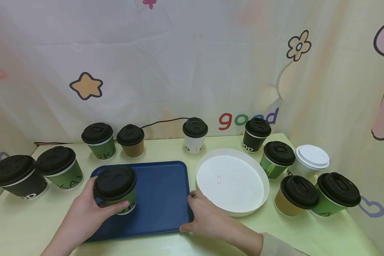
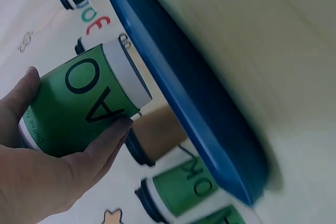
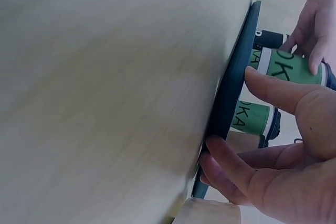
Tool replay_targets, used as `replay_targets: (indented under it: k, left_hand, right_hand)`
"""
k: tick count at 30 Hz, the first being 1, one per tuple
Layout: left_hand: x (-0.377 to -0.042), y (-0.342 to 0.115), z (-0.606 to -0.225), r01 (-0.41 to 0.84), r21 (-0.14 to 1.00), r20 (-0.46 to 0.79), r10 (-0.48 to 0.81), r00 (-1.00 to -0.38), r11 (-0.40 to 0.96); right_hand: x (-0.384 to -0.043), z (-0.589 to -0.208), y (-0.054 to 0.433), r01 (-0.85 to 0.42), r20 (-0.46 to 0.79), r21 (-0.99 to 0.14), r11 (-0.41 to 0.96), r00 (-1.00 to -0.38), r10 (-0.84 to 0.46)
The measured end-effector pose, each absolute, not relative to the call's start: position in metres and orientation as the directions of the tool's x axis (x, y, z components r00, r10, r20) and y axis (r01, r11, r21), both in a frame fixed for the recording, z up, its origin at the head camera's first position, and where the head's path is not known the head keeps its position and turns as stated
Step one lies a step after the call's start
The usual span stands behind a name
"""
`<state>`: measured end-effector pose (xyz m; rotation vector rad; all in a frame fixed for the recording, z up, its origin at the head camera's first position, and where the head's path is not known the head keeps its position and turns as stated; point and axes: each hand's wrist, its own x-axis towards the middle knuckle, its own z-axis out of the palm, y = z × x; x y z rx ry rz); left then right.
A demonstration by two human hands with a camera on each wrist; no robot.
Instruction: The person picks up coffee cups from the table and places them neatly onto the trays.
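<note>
My left hand (image 1: pixel 86 215) grips a green paper coffee cup (image 1: pixel 127 203) with a black lid, thumb on one side and fingers round the other. The cup is upright close over the left part of a blue tray (image 1: pixel 164 192). In the left wrist view, dark letters show on the cup (image 2: pixel 79 95) and its base is near the tray's rim (image 2: pixel 184 93). My right hand (image 1: pixel 209 217) holds the tray by its right edge, thumb at the near corner. The right wrist view shows thumb and fingertips (image 3: pixel 223 148) on the tray's rim.
A round white dish (image 1: pixel 231 183) stands right of the tray. Several lidded cups surround them: black (image 1: pixel 28 185) and green (image 1: pixel 68 176) at left, brown (image 1: pixel 132 147) and white (image 1: pixel 193 142) behind, others, including a white-lidded cup (image 1: pixel 311 158), at right. A printed curtain (image 1: pixel 179 64) hangs behind.
</note>
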<state>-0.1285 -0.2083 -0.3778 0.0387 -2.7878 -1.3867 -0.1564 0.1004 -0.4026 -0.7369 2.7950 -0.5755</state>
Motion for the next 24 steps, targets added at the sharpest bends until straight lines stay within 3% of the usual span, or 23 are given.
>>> replay_targets:
  k: [24]
  left_hand:
    - [-0.190,-0.139,-0.391,0.131,0.806,0.060,0.141,-0.988,0.577]
  right_hand:
    - [-0.159,-0.401,0.100,-0.451,-0.089,-0.412,0.792,-0.845,-0.527]
